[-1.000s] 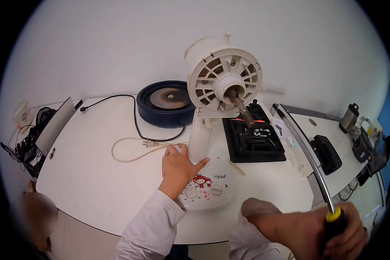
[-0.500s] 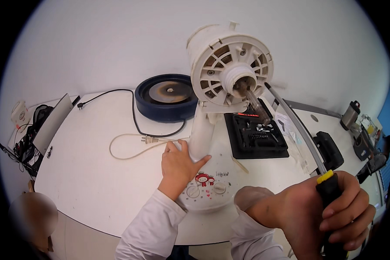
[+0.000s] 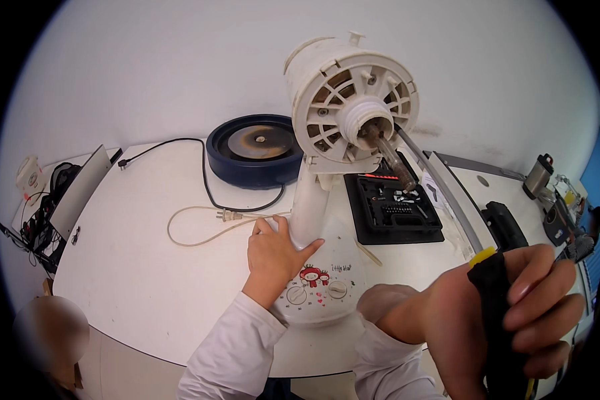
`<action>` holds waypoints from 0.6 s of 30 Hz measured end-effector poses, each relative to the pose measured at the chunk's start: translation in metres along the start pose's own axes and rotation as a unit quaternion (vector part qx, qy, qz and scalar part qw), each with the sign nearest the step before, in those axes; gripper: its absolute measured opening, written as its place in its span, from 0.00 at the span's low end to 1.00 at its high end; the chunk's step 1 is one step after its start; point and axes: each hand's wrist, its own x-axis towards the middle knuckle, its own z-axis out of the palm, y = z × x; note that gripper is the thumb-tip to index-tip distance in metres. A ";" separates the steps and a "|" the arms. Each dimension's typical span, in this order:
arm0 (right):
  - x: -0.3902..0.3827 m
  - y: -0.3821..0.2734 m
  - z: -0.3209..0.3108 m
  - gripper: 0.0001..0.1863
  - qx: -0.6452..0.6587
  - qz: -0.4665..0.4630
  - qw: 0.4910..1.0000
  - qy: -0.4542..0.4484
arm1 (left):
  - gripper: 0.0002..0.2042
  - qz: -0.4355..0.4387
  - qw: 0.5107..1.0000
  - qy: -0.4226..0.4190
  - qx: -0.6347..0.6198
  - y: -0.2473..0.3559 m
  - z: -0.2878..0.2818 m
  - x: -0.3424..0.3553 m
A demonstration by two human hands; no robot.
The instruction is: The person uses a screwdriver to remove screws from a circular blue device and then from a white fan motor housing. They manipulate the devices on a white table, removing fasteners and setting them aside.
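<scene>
A white electric fan (image 3: 312,207) stands upright on the table with no blades on its head. A worn, ridged metal shaft (image 3: 395,162) sticks out of the round collar in the fan's motor housing (image 3: 327,123). My left hand (image 3: 273,257) grips the fan's base (image 3: 320,303) beside the post, thumb spread across its top. My right hand (image 3: 507,320), at the lower right, is closed round the black and yellow handle of a long screwdriver (image 3: 447,193). The screwdriver's tip reaches the housing's right side, just beside the collar; whether it touches cannot be told.
Behind the fan post sits a round dark blue hotplate (image 3: 253,170) with a black cord. The fan's pale cord and plug (image 3: 230,215) lie left of the base. An open black tool case (image 3: 397,213) lies to the right. A white table (image 3: 140,267) carries these.
My right hand has shifted slightly left with the screwdriver, bringing its tip left toward the collar. The fan head has moved very slightly. My left hand stays on the base.
</scene>
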 end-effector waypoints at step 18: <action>0.024 -0.047 -0.056 0.35 -0.380 0.200 0.898 -0.095 | 0.49 0.005 1.000 -0.003 -0.002 0.001 -0.007 -0.004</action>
